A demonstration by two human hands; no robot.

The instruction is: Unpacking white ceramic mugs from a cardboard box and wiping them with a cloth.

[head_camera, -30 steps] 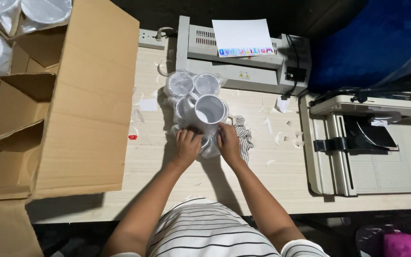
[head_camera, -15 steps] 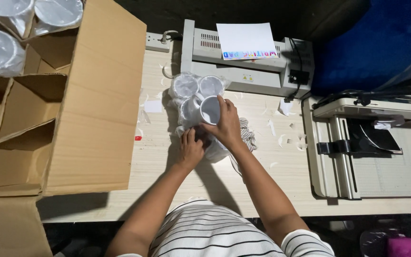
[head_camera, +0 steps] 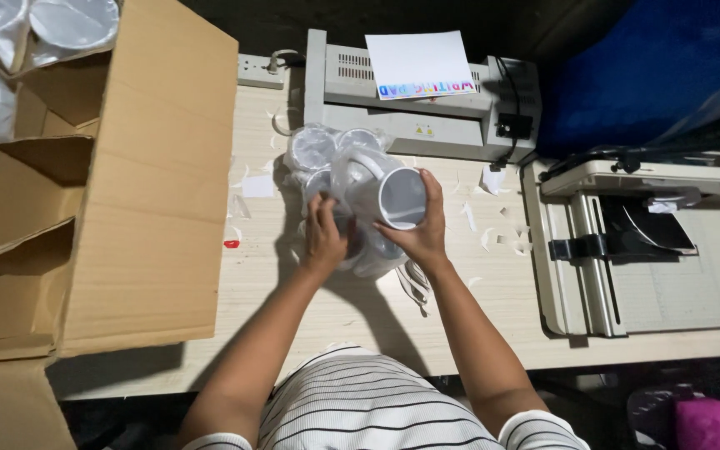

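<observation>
Gripping a white mug [head_camera: 392,197] in thin plastic wrap: right hand [head_camera: 423,236] fingers curl round its body, left hand [head_camera: 325,240] fingers pinch the wrap at its base. Mug is lifted just above the bagged mug cluster [head_camera: 320,150] on the desk [head_camera: 493,292]. Lies tilted, long axis roughly left-right, open mouth facing right. Risk: slick wrap lets it slip onto the mugs below, chipping one.

Bare desk [head_camera: 493,292] right of the wrapped mugs [head_camera: 327,158]; cardboard box [head_camera: 152,192] left, laminator [head_camera: 418,108] behind
</observation>
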